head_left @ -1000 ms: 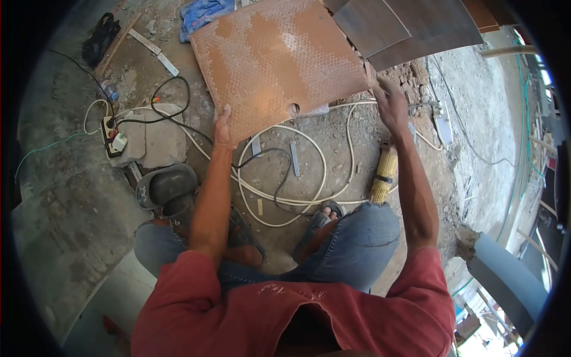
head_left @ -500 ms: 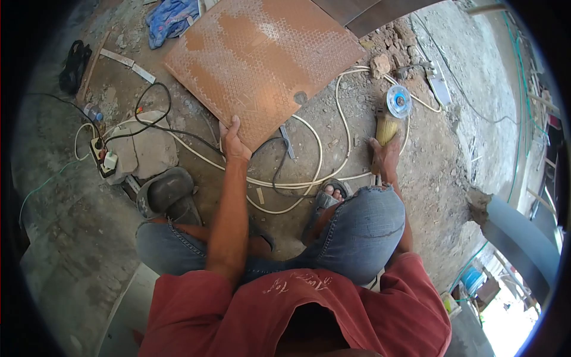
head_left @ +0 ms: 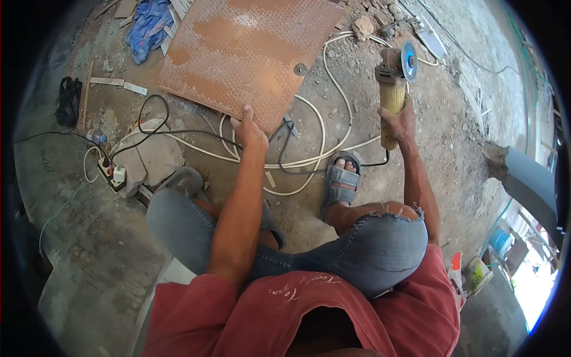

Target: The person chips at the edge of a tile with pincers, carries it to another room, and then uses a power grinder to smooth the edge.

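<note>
My left hand point(head_left: 251, 130) grips the near corner edge of a large brown tile point(head_left: 238, 59), thumb on top and fingers underneath. The tile's upward face has a honeycomb pattern and a round dark spot near its right edge. To the right, my right hand point(head_left: 401, 122) is wrapped round the yellow body of an angle grinder point(head_left: 389, 98). The grinder points away from me, its blue-centred cutting disc point(head_left: 408, 61) standing nearly edge-on at the right of the head. A black cord leaves its lower end near my sandalled foot point(head_left: 343, 181).
White cable point(head_left: 323, 134) loops over the dusty ground between my hands. A power strip point(head_left: 111, 172) with plugs lies left, beside a broken slab point(head_left: 156, 156). Blue cloth point(head_left: 147, 30), a black bag point(head_left: 69, 102) and rubble point(head_left: 363, 28) lie farther out. A grey pipe-like piece point(head_left: 529, 178) stands right.
My right hand has lifted the grinder and turned it, so the disc shows more edge-on. My left hand keeps its grip on the tile's corner. The view has shifted slightly.
</note>
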The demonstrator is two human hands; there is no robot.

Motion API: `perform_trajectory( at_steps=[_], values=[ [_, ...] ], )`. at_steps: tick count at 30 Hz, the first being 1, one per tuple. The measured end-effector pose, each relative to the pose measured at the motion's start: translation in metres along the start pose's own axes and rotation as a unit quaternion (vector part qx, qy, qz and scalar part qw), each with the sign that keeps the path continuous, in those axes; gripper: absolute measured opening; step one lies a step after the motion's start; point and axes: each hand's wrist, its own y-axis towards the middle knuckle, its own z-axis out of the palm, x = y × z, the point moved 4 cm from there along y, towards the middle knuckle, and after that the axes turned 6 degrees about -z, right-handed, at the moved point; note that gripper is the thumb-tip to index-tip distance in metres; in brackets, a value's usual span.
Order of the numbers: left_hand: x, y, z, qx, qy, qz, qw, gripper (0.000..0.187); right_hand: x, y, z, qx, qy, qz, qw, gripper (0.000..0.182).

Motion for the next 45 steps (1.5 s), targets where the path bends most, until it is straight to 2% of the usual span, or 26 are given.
perform_trajectory(
  at_steps=[2,3,4,5,7,9,11,12,14,15,18,20,21,22,24,26,28,30,32,34,36,39,40,42,44,45],
  values=[
    [-0.009,-0.018,0.000,-0.185,0.096,0.038,0.977,0.054,0.017,-0.012,-0.008,0.030,0.041,-0.031,0.998,0.080],
    [-0.011,-0.027,0.005,-0.178,0.098,0.039,0.978,0.054,0.031,-0.021,-0.014,0.022,0.043,-0.031,0.998,0.080],
    [-0.023,-0.044,0.011,-0.148,0.238,0.156,0.947,0.055,0.049,-0.032,-0.018,0.029,0.051,-0.053,0.997,0.081],
    [-0.031,-0.060,0.025,-0.109,0.366,0.271,0.883,0.057,0.061,-0.038,-0.019,0.031,0.057,-0.077,0.995,0.082],
    [-0.031,-0.103,0.073,0.115,0.349,0.151,0.918,0.063,0.069,-0.046,-0.017,0.029,0.049,-0.096,0.994,0.083],
    [0.001,-0.118,0.096,0.270,0.360,-0.048,0.892,0.069,0.079,-0.057,-0.007,0.050,0.058,-0.122,0.989,0.084],
    [0.022,-0.123,0.111,0.298,0.365,-0.254,0.845,0.068,0.086,-0.064,0.003,0.054,0.051,-0.149,0.986,0.085],
    [0.034,-0.117,0.112,0.303,0.358,-0.254,0.846,0.068,0.090,-0.067,0.009,0.062,0.051,-0.176,0.981,0.085],
    [0.046,-0.123,0.124,0.456,0.154,-0.274,0.833,0.063,0.094,-0.073,0.014,0.076,0.052,-0.168,0.982,0.084],
    [0.047,-0.127,0.123,0.435,0.114,-0.308,0.838,0.058,0.099,-0.077,0.014,0.105,0.031,-0.156,0.982,0.083],
    [0.028,-0.136,0.122,0.446,0.118,-0.310,0.831,0.059,0.137,-0.090,-0.005,0.159,0.013,-0.132,0.978,0.082],
    [0.008,-0.143,0.128,0.471,0.065,-0.304,0.825,0.066,0.155,-0.092,-0.013,0.230,0.082,-0.109,0.964,0.079],
    [0.002,-0.146,0.129,0.466,0.021,-0.298,0.833,0.068,0.167,-0.096,-0.015,0.294,0.168,-0.051,0.940,0.075],
    [-0.002,-0.148,0.129,0.457,-0.024,-0.293,0.839,0.070,0.176,-0.098,-0.015,0.304,0.163,-0.054,0.937,0.075],
    [-0.010,-0.152,0.124,0.469,-0.004,-0.310,0.827,0.075,0.187,-0.107,-0.009,0.368,0.342,0.011,0.865,0.074],
    [-0.019,-0.149,0.128,0.457,0.022,-0.217,0.862,0.078,0.176,-0.104,-0.003,0.358,0.273,-0.005,0.893,0.077],
    [-0.018,-0.151,0.126,0.449,0.053,-0.168,0.876,0.080,0.187,-0.110,-0.003,0.221,0.044,-0.192,0.955,0.083],
    [-0.014,-0.155,0.120,0.433,0.079,-0.180,0.880,0.082,0.192,-0.126,0.002,0.181,0.064,-0.161,0.968,0.083],
    [-0.019,-0.152,0.122,0.432,0.133,-0.190,0.872,0.093,0.195,-0.119,0.000,0.131,0.082,-0.144,0.977,0.083],
    [-0.022,-0.149,0.129,0.504,0.261,-0.064,0.821,0.102,0.187,-0.117,0.004,0.155,0.237,-0.145,0.948,0.069],
    [-0.033,-0.165,0.140,0.532,0.292,-0.093,0.789,0.108,0.176,-0.115,-0.005,0.170,0.365,-0.109,0.909,0.061],
    [-0.046,-0.191,0.150,0.584,0.322,-0.110,0.737,0.111,0.160,-0.121,-0.028,0.168,0.552,0.029,0.816,0.042],
    [-0.040,-0.190,0.153,0.608,0.306,-0.098,0.726,0.106,0.158,-0.117,-0.036,0.154,0.604,0.059,0.780,0.039],
    [-0.032,-0.192,0.162,0.644,0.284,-0.092,0.704,0.100,0.138,-0.108,-0.050,0.106,0.625,0.065,0.770,0.043],
    [-0.024,-0.198,0.161,0.671,0.296,-0.116,0.669,0.086,0.123,-0.101,-0.060,0.125,0.723,0.129,0.667,0.049],
    [-0.020,-0.199,0.160,0.682,0.269,-0.148,0.664,0.078,0.115,-0.098,-0.066,0.119,0.730,0.131,0.660,0.053]
  ],
)
